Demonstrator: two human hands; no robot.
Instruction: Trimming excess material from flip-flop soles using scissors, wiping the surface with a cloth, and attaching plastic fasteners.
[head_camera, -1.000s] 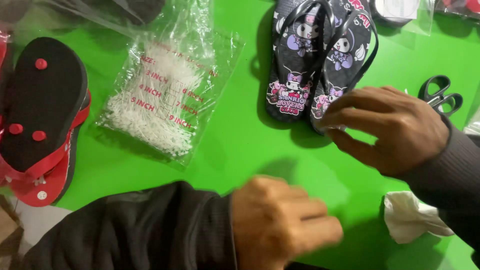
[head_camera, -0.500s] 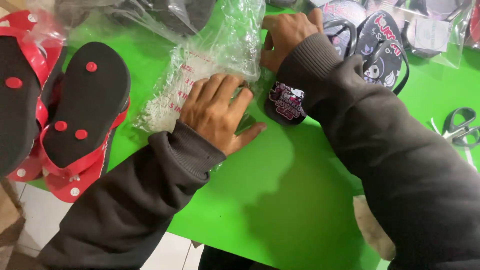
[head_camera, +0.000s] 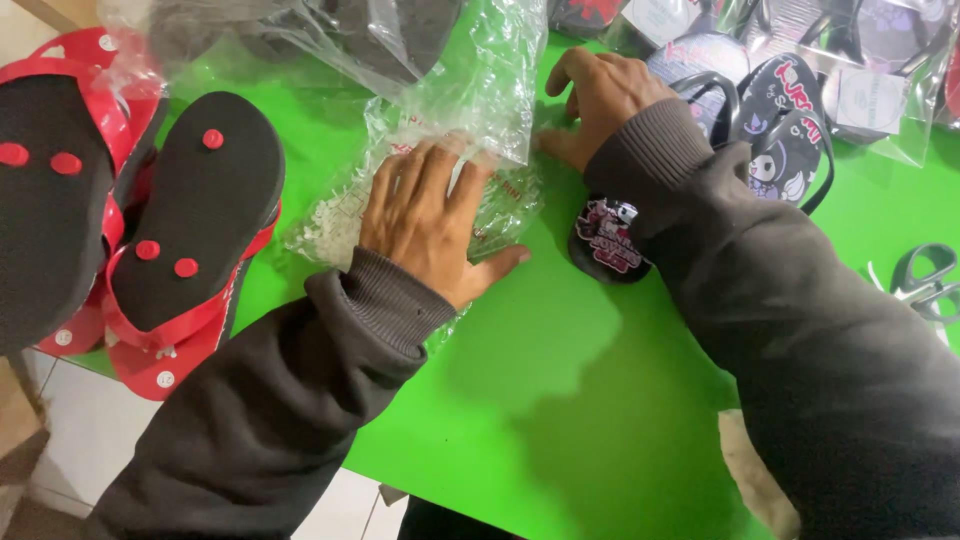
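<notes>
Two dark-sleeved arms reach across a bright green table (head_camera: 560, 360), the biggest thing in view. At its left edge lie black-and-red flip-flops (head_camera: 190, 230) stacked sole-up, their red strap plugs showing through the black soles. Along the top, clear plastic bags (head_camera: 330, 40) hold more dark sandals, and to the right sits a pair of black printed flip-flops (head_camera: 770, 140) with cartoon figures, partly covered by the right forearm; the heel of one pokes out beneath the sleeve. Between the two hands lies a clear plastic bag of small white fasteners (head_camera: 330, 215), flat on the table just right of the red pair. The left hand (head_camera: 430, 225) rests palm-down on this bag, fingers spread wide and pressing it, gripping nothing. The right hand (head_camera: 600, 100) sits beyond it, fingers bent with the tips down at the crumpled upper edge of the plastic; whether it pinches the film I cannot tell. Smallest, at the far right edge, lie grey-handled scissors (head_camera: 925, 280), well apart from both hands.
</notes>
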